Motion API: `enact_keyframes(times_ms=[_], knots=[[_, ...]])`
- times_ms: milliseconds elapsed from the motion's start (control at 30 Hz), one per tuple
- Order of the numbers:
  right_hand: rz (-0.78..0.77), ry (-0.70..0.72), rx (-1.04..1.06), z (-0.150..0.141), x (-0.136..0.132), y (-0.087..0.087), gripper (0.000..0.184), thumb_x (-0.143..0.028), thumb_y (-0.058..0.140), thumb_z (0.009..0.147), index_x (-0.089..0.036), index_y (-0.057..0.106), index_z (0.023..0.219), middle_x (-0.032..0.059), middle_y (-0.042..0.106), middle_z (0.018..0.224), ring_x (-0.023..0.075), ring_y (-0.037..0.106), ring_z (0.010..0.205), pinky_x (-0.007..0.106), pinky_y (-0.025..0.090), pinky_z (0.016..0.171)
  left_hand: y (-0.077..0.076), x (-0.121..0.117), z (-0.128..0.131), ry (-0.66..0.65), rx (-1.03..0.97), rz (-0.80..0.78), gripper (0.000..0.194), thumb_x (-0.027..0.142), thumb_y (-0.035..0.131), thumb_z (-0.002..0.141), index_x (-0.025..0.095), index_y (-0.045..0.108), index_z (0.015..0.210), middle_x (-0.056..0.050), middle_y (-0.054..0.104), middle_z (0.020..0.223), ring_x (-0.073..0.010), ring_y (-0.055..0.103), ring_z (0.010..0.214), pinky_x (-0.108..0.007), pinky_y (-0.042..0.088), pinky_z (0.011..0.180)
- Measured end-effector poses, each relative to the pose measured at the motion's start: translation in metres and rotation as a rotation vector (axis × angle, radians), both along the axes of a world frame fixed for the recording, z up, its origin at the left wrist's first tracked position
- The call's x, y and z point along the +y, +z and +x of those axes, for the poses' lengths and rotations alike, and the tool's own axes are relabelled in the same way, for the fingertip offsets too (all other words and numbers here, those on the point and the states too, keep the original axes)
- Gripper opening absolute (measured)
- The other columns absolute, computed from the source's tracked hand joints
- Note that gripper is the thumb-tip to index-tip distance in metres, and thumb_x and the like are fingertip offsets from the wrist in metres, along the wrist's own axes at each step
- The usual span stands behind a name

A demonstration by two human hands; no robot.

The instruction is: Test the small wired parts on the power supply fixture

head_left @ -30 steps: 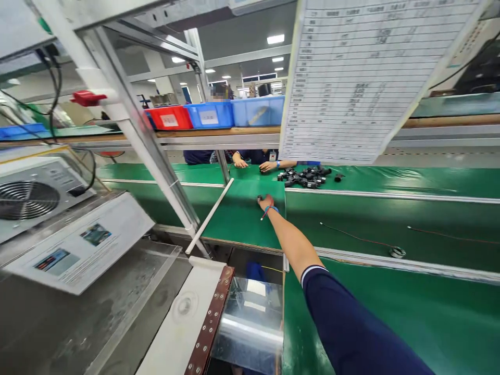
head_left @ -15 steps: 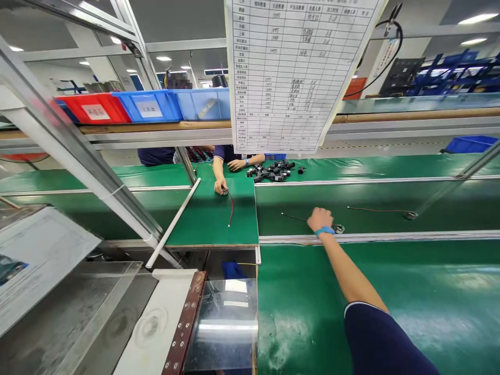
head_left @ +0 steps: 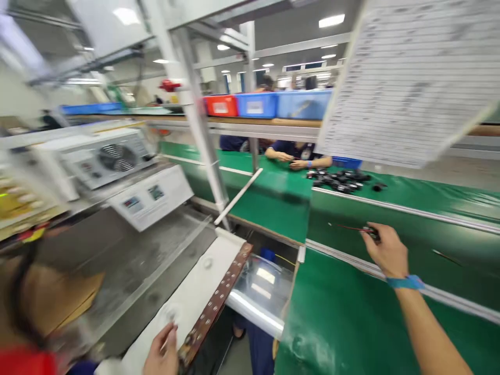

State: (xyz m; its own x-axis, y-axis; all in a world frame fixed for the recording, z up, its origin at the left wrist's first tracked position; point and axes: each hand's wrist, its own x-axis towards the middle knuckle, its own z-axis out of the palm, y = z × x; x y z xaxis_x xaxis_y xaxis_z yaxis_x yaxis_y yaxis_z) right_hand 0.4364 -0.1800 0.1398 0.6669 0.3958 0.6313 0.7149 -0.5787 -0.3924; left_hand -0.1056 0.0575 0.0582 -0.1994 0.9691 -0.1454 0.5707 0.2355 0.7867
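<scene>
My right hand [head_left: 386, 254] is stretched out over the green conveyor belt [head_left: 410, 229], pinching a small dark part with a thin red wire [head_left: 351, 227] that trails left above the belt. A blue wristband [head_left: 406, 283] sits on that wrist. My left hand [head_left: 162, 354] shows at the bottom edge, fingers curled together at the white plate [head_left: 195, 291] next to a brown studded strip [head_left: 219, 297]; blur hides what, if anything, it holds. Another wired part [head_left: 445, 256] lies farther right on the belt.
Across the belt a co-worker's hands [head_left: 291, 159] work beside a pile of black parts [head_left: 339, 179]. Red and blue bins [head_left: 255, 104] stand on the shelf above. A fan unit [head_left: 113, 156], a slanted metal post [head_left: 203, 135] and a hanging chart [head_left: 410, 78] are close by.
My right hand has lifted the wired part off the belt and drawn it back toward me. The view has swung left, and my left hand has come into sight.
</scene>
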Motion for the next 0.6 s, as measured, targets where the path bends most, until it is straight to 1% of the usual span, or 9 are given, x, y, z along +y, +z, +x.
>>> enact_keyframes(times_ms=[67, 133, 200, 267, 333, 367, 433, 500, 600], knots=[[0.092, 0.289, -0.047, -0.038, 0.031, 0.035, 0.034, -0.049, 0.049, 0.088, -0.031, 0.059, 0.114, 0.0108, 0.060, 0.111, 0.0247, 0.056, 0.107, 0.040, 0.044, 0.092, 0.021, -0.017, 0.009, -0.042, -0.134, 0.130, 0.036, 0.044, 0.053, 0.074, 0.021, 0.066, 0.098, -0.007, 0.071, 0.106, -0.0297, 0.061, 0.106, -0.044, 0.044, 0.099], [0.110, 0.580, 0.019, -0.080, 0.064, 0.062, 0.032, -0.051, 0.054, 0.085, -0.035, 0.060, 0.112, 0.0104, 0.061, 0.111, 0.0242, 0.057, 0.106, 0.040, 0.045, 0.091, 0.045, -0.032, 0.023, -0.106, -0.204, 0.205, 0.041, 0.047, 0.052, 0.076, 0.019, 0.064, 0.104, -0.010, 0.067, 0.116, -0.0286, 0.056, 0.116, -0.043, 0.038, 0.105], [0.027, 0.859, 0.118, -0.127, 0.098, 0.078, 0.033, -0.053, 0.056, 0.083, -0.035, 0.062, 0.110, 0.0112, 0.061, 0.113, 0.0251, 0.058, 0.105, 0.040, 0.047, 0.088, 0.068, -0.047, 0.037, -0.197, -0.272, 0.274, 0.044, 0.046, 0.052, 0.080, 0.019, 0.062, 0.114, -0.010, 0.060, 0.129, -0.0261, 0.049, 0.125, -0.041, 0.032, 0.111], [-0.115, 1.120, 0.192, -0.178, 0.134, 0.080, 0.034, -0.053, 0.055, 0.084, -0.033, 0.063, 0.111, 0.0117, 0.060, 0.114, 0.0254, 0.058, 0.106, 0.040, 0.048, 0.086, 0.085, -0.063, 0.047, -0.290, -0.332, 0.307, 0.048, 0.044, 0.054, 0.082, 0.021, 0.056, 0.125, -0.009, 0.051, 0.140, -0.0239, 0.040, 0.133, -0.038, 0.026, 0.115], [-0.219, 1.339, 0.255, -0.231, 0.172, 0.068, 0.033, -0.047, 0.054, 0.086, -0.030, 0.063, 0.113, 0.0103, 0.061, 0.113, 0.0233, 0.058, 0.104, 0.037, 0.049, 0.087, 0.092, -0.076, 0.052, -0.366, -0.412, 0.288, 0.056, 0.043, 0.059, 0.081, 0.023, 0.048, 0.132, -0.009, 0.047, 0.143, -0.0237, 0.038, 0.135, -0.037, 0.025, 0.115], [-0.244, 1.429, 0.292, -0.256, 0.191, 0.058, 0.031, -0.043, 0.055, 0.087, -0.029, 0.062, 0.113, 0.0090, 0.062, 0.111, 0.0217, 0.059, 0.102, 0.035, 0.049, 0.086, 0.091, -0.081, 0.052, -0.392, -0.469, 0.252, 0.059, 0.044, 0.061, 0.080, 0.023, 0.047, 0.133, -0.010, 0.052, 0.138, -0.0239, 0.044, 0.130, -0.037, 0.029, 0.112], [-0.268, 1.540, 0.376, -0.305, 0.227, 0.030, 0.027, -0.034, 0.057, 0.085, -0.025, 0.062, 0.110, 0.0063, 0.064, 0.105, 0.0194, 0.059, 0.097, 0.032, 0.048, 0.085, 0.080, -0.088, 0.048, -0.390, -0.622, 0.121, 0.055, 0.049, 0.060, 0.079, 0.019, 0.052, 0.125, -0.010, 0.068, 0.107, -0.0223, 0.062, 0.102, -0.036, 0.044, 0.095], [-0.314, 1.543, 0.426, -0.348, 0.260, -0.005, 0.026, -0.023, 0.062, 0.079, -0.021, 0.063, 0.105, 0.0056, 0.065, 0.102, 0.0187, 0.060, 0.094, 0.029, 0.046, 0.084, 0.061, -0.092, 0.039, -0.297, -0.784, -0.022, 0.050, 0.057, 0.058, 0.077, 0.017, 0.057, 0.106, -0.002, 0.064, 0.069, -0.0159, 0.061, 0.065, -0.030, 0.047, 0.069], [-0.490, 1.423, 0.427, -0.400, 0.298, -0.059, 0.030, -0.010, 0.061, 0.072, -0.016, 0.064, 0.101, 0.0083, 0.066, 0.101, 0.0198, 0.060, 0.094, 0.027, 0.044, 0.085, 0.030, -0.098, 0.020, -0.091, -0.945, -0.169, 0.054, 0.066, 0.062, 0.067, 0.017, 0.056, 0.087, 0.006, 0.051, 0.051, -0.0100, 0.050, 0.047, -0.024, 0.036, 0.051]])
